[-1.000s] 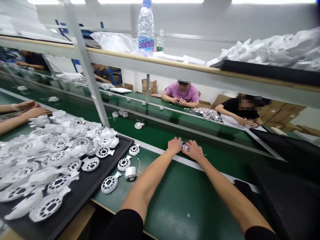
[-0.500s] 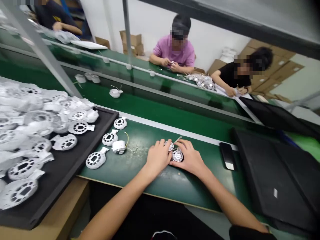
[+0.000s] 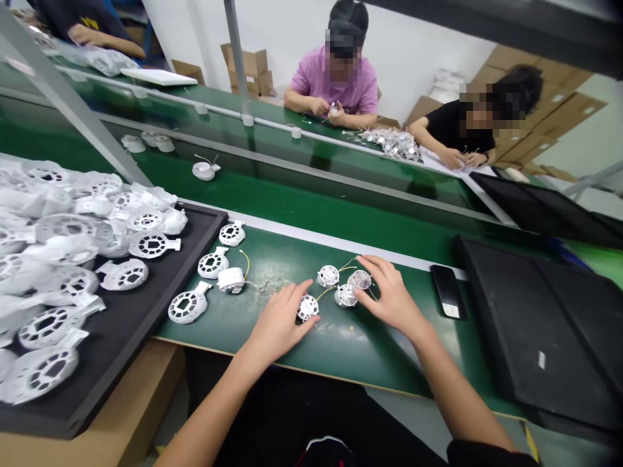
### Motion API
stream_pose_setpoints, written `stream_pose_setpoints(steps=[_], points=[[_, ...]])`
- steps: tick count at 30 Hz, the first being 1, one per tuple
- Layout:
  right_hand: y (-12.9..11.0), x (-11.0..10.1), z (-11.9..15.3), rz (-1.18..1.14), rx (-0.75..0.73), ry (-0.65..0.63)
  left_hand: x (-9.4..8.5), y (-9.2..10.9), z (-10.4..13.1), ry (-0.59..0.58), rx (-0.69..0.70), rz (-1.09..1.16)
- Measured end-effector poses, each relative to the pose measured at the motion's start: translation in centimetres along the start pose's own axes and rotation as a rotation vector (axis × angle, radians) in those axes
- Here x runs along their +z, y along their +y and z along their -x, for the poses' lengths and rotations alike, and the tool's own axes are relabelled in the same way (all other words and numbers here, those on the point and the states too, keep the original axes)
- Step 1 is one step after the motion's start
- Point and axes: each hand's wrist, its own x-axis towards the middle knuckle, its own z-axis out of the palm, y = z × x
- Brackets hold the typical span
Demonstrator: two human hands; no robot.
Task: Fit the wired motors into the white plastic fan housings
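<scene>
My left hand (image 3: 280, 321) has its thumb and index finger around a small round white part with a wire (image 3: 307, 309), which rests on the green bench. My right hand (image 3: 390, 295) is open, fingers spread, beside a second white round part (image 3: 346, 296) and a greyish round part (image 3: 361, 279); its thumb tip is at their edge, and I cannot tell whether it touches. Another wired round part (image 3: 328, 275) lies just behind, between the hands. To the left, a white round part with a yellow wire (image 3: 230, 280) stands among several slotted white housings (image 3: 187, 306).
A black tray (image 3: 197, 250) heaped with white housings (image 3: 63, 250) fills the left. On the right are a phone (image 3: 446, 292) and stacked black trays (image 3: 540, 337). Past the white strip runs a green belt (image 3: 292, 207); co-workers, one in a pink shirt (image 3: 311, 74), sit across it.
My hands have moved apart, the left drawing one round part leftward. The other round parts, hidden among my fingers before, now show between the hands. The view has shifted slightly.
</scene>
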Motion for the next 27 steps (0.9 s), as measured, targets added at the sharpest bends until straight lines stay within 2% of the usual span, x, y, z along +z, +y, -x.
stream_pose_setpoints(steps=[2,5,7,9,12,15,17,19,21,23,27], points=[[-2.2,1.1,-0.6,0.114,-0.088,0.015,0.1,0.0,1.1,0.023,-0.007,-0.065],[-4.0,3.0,-1.5,0.213,-0.207,-0.075,0.2,-0.1,2.2,0.038,0.006,-0.091],[-3.6,4.0,-1.8,0.242,-0.204,-0.096,0.3,-0.2,2.8,0.044,0.007,-0.070],[-2.2,4.3,-1.9,0.258,-0.154,-0.077,0.2,-0.4,3.2,0.065,-0.010,-0.066],[0.0,3.5,-1.7,0.265,-0.061,-0.041,-0.4,-0.9,3.6,0.102,-0.046,-0.068],[-0.1,1.9,-1.2,0.262,0.009,0.044,-1.8,-1.6,3.7,-0.001,0.023,0.047],[-2.1,1.3,-0.7,0.166,0.042,0.146,-2.6,-2.1,3.6,-0.111,0.098,0.126],[-5.0,1.7,0.1,-0.091,0.051,0.173,-2.8,-2.4,3.4,-0.153,0.126,0.158],[-7.9,3.0,1.0,-0.403,0.054,0.076,-2.6,-2.6,3.3,-0.132,0.111,0.164],[-10.0,4.6,1.7,-0.588,0.078,-0.026,-2.1,-2.6,3.3,-0.103,0.092,0.153],[-11.3,6.8,2.3,-0.658,0.156,-0.019,-1.4,-2.6,3.5,-0.082,0.095,0.130]])
